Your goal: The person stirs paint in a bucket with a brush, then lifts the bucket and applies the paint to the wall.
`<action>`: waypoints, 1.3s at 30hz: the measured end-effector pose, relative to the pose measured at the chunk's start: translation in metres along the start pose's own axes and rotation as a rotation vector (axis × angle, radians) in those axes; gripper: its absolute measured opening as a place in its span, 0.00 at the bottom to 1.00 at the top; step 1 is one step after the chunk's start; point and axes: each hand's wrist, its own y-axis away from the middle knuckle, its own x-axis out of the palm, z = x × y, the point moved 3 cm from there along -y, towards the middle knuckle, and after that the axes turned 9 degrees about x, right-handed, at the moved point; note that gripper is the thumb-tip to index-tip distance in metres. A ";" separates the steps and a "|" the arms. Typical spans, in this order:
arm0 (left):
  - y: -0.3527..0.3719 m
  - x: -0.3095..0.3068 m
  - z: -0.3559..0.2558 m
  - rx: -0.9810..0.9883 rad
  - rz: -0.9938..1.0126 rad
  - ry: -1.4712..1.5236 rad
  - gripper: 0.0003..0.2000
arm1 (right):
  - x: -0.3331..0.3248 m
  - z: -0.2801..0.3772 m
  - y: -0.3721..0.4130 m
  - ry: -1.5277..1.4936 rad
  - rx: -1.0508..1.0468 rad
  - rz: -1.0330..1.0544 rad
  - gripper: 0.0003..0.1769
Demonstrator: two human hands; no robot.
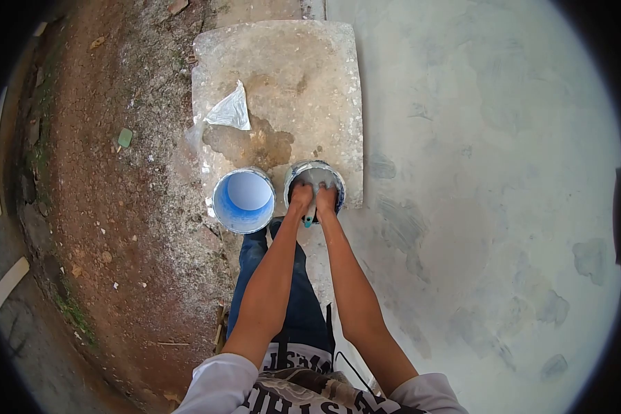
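Note:
Both hands reach into a bucket (341,181) with a stained rim and cloudy grey water (319,174) inside. Between them is a slim pale tool with a teal handle end (308,222), which points back toward my body. My left hand (301,194) closes on the tool from the left; my right hand (326,198) closes on it from the right. The fingertips are partly lost in the water, and the tool's far end is hidden. Just left of my hands stands a second bucket (222,207), blue inside, with a pale whitish content.
The buckets stand on a stained slab (310,62) with a wet patch (255,143). A crumpled white plastic piece (230,110) lies on it. At left is rough reddish soil (90,172) with a small green scrap (125,137). A smooth grey-white surface (462,172) spans the right.

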 end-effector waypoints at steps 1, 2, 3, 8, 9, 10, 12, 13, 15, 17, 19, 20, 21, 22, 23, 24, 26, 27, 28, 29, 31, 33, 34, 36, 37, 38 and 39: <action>0.010 0.000 -0.012 0.035 -0.080 -0.149 0.21 | 0.001 -0.002 -0.002 -0.017 0.054 0.017 0.28; 0.018 0.000 -0.026 0.071 -0.159 -0.296 0.23 | 0.003 -0.002 -0.003 -0.018 0.049 0.015 0.28; 0.015 0.000 -0.025 0.074 -0.156 -0.292 0.23 | 0.004 -0.006 -0.001 -0.023 0.098 0.012 0.28; -0.003 -0.001 -0.005 -0.124 -0.152 -0.458 0.27 | 0.012 -0.026 -0.001 -0.330 0.251 0.562 0.23; -0.017 -0.003 0.011 -0.077 -0.169 -0.478 0.26 | 0.000 -0.006 0.026 -0.247 0.226 0.441 0.19; -0.007 -0.005 0.000 -0.075 -0.172 -0.476 0.26 | -0.008 -0.003 0.037 -0.246 0.224 0.444 0.19; 0.023 -0.003 -0.033 -0.178 -0.087 -0.266 0.22 | -0.025 0.005 0.052 0.164 0.009 0.388 0.17; 0.007 -0.006 -0.013 -0.166 -0.086 -0.267 0.22 | -0.031 0.013 0.063 0.160 -0.002 0.388 0.17; -0.039 -0.014 0.048 0.043 -0.142 -0.324 0.20 | -0.046 0.023 0.087 -0.097 0.079 0.420 0.19; 0.027 -0.005 -0.021 -0.044 -0.097 0.018 0.18 | -0.065 0.022 0.093 -0.122 0.103 0.410 0.19; 0.059 0.001 -0.053 -0.154 0.027 0.478 0.12 | -0.086 0.025 0.102 -0.184 0.181 0.364 0.20; 0.062 -0.001 -0.057 -0.146 0.025 0.475 0.12 | -0.095 0.024 0.106 -0.188 0.177 0.369 0.20; 0.068 -0.002 -0.065 -0.060 0.104 0.428 0.12 | -0.108 0.022 0.110 -0.119 0.052 0.369 0.21; 0.069 -0.001 -0.070 0.020 0.186 0.383 0.12 | -0.117 0.023 0.113 -0.046 -0.071 0.362 0.21; 0.071 -0.002 -0.073 0.080 0.208 0.319 0.14 | -0.124 0.021 0.115 0.009 -0.118 0.353 0.21; 0.072 -0.002 -0.075 0.090 0.210 0.319 0.14 | -0.128 0.019 0.114 0.006 -0.128 0.355 0.21; 0.079 -0.008 -0.083 0.246 0.084 -0.126 0.12 | -0.134 0.014 0.112 0.210 -0.380 0.353 0.21; 0.085 -0.008 -0.086 0.252 0.080 -0.126 0.12 | -0.136 0.015 0.115 0.208 -0.386 0.356 0.21; 0.091 -0.011 -0.090 0.309 -0.011 -0.296 0.11 | -0.136 0.017 0.119 0.298 -0.515 0.292 0.20; 0.097 -0.014 -0.095 0.364 -0.105 -0.463 0.10 | -0.136 0.019 0.124 0.388 -0.644 0.225 0.19; 0.098 -0.020 -0.092 0.513 -0.143 -0.621 0.10 | -0.138 0.032 0.146 0.419 -0.707 0.184 0.20; 0.104 -0.028 -0.089 0.654 -0.182 -0.781 0.10 | -0.140 0.038 0.166 0.451 -0.766 0.144 0.20; 0.108 -0.031 -0.090 0.701 -0.159 -0.817 0.10 | -0.141 0.036 0.172 0.458 -0.763 0.113 0.20; 0.121 -0.040 -0.097 0.753 -0.141 -0.855 0.10 | -0.141 0.036 0.181 0.462 -0.765 0.083 0.21; 0.133 -0.045 -0.102 0.696 -0.068 -0.854 0.09 | -0.142 0.030 0.182 0.508 -0.743 0.049 0.22; 0.145 -0.049 -0.105 0.637 0.005 -0.851 0.09 | -0.143 0.024 0.184 0.554 -0.719 0.014 0.22; 0.153 -0.054 -0.105 0.634 0.005 -0.854 0.09 | -0.144 0.020 0.186 0.553 -0.716 0.016 0.22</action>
